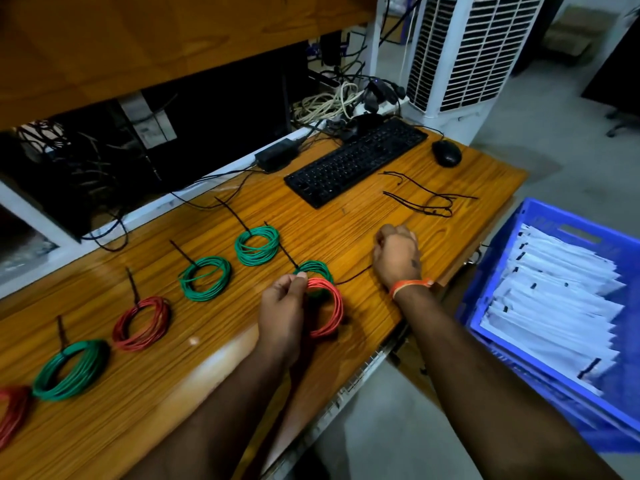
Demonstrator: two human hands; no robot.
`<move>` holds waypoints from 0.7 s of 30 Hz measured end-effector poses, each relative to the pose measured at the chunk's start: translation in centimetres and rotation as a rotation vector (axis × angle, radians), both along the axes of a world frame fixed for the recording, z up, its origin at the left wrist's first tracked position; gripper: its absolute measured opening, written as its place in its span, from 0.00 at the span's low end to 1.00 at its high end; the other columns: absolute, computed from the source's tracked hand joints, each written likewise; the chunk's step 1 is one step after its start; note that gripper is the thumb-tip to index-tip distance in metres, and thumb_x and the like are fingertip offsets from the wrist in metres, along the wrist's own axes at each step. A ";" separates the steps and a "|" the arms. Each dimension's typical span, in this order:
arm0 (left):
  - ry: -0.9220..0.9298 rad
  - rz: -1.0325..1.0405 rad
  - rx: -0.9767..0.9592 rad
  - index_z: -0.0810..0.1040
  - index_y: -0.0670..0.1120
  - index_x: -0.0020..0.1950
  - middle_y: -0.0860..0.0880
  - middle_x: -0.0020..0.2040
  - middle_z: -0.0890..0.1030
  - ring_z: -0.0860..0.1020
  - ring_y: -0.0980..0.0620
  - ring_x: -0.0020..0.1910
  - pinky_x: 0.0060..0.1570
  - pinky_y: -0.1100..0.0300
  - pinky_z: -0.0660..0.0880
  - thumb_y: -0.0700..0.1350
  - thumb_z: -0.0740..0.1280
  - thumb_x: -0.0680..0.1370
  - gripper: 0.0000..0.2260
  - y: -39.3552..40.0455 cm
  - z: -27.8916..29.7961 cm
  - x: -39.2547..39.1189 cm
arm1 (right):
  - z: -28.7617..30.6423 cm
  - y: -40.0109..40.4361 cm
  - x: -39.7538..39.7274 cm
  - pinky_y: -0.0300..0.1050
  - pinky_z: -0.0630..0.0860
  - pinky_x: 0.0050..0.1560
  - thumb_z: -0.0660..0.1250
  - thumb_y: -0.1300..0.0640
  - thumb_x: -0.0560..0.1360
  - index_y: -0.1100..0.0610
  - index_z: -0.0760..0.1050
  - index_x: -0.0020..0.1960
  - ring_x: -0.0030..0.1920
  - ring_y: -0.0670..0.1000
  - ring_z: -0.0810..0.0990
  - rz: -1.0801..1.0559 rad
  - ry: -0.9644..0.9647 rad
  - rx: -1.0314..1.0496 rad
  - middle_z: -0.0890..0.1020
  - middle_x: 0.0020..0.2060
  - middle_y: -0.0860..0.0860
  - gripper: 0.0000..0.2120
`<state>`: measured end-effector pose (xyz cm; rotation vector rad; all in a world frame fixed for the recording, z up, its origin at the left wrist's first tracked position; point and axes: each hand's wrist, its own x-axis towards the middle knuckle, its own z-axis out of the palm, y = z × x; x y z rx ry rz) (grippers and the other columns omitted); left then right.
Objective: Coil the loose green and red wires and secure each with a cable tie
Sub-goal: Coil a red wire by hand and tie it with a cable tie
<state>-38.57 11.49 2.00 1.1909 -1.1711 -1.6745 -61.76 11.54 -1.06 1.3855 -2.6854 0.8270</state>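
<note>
My left hand [284, 306] grips a red wire coil [329, 308] just above the wooden table [381, 216]. A black cable tie [353, 277] runs from the coil to my right hand [398, 254], whose curled fingers hold its far end. A green coil [317, 268] with a tie lies right behind the red one. Tied coils lie in a row to the left: green [257, 244], green [205, 278], red [142, 323], green [71, 369], and a red one [12, 415] at the frame's edge.
Loose black cable ties [429, 199] lie on the table to the right. A black keyboard [356, 161] and mouse [446, 153] sit behind. A blue crate [554, 216] of white packets stands beside the table's right end. Tangled cables and a white cooler [464, 50] fill the back.
</note>
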 end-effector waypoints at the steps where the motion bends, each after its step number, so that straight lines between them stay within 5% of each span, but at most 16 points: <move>1: -0.001 0.015 0.004 0.80 0.46 0.41 0.45 0.36 0.81 0.78 0.48 0.37 0.43 0.51 0.73 0.46 0.65 0.84 0.13 0.0 0.1 0.3 | 0.0 0.0 0.1 0.52 0.70 0.58 0.67 0.66 0.74 0.61 0.80 0.54 0.55 0.65 0.76 0.010 0.012 0.022 0.78 0.51 0.63 0.10; 5: -0.010 0.083 0.033 0.78 0.48 0.37 0.45 0.33 0.77 0.74 0.47 0.34 0.38 0.53 0.71 0.45 0.65 0.84 0.15 0.0 0.1 1.7 | 0.1 0.7 0.3 0.49 0.74 0.61 0.65 0.68 0.75 0.58 0.83 0.58 0.60 0.61 0.74 0.194 -0.028 0.070 0.77 0.55 0.58 0.15; 8: -0.014 0.124 0.032 0.80 0.49 0.37 0.41 0.37 0.76 0.74 0.44 0.38 0.42 0.46 0.72 0.48 0.67 0.83 0.14 -0.1 -0.4 3.0 | 0.3 1.4 0.7 0.48 0.74 0.63 0.69 0.65 0.75 0.57 0.84 0.58 0.61 0.59 0.75 0.364 0.014 0.145 0.77 0.57 0.56 0.13; 13: -0.052 0.181 0.005 0.78 0.43 0.43 0.39 0.38 0.78 0.75 0.44 0.38 0.42 0.49 0.72 0.47 0.65 0.84 0.12 0.2 -1.2 4.8 | 0.7 1.9 2.0 0.49 0.75 0.58 0.71 0.61 0.78 0.58 0.83 0.55 0.57 0.59 0.78 0.448 0.038 0.255 0.80 0.55 0.56 0.06; 17: -0.089 0.236 -0.014 0.78 0.43 0.44 0.40 0.37 0.77 0.74 0.45 0.37 0.40 0.51 0.70 0.46 0.64 0.84 0.11 0.6 -1.6 6.1 | 0.9 3.8 3.8 0.50 0.74 0.49 0.66 0.63 0.80 0.59 0.77 0.53 0.52 0.60 0.78 0.350 -0.053 0.006 0.79 0.49 0.57 0.03; 21: -0.157 0.294 -0.029 0.75 0.47 0.39 0.44 0.33 0.75 0.73 0.48 0.33 0.37 0.51 0.70 0.49 0.64 0.83 0.14 0.8 -2.3 7.6 | 4.9 7.4 10.6 0.42 0.78 0.46 0.66 0.61 0.82 0.55 0.75 0.59 0.47 0.50 0.83 0.274 -0.539 -0.453 0.83 0.48 0.52 0.07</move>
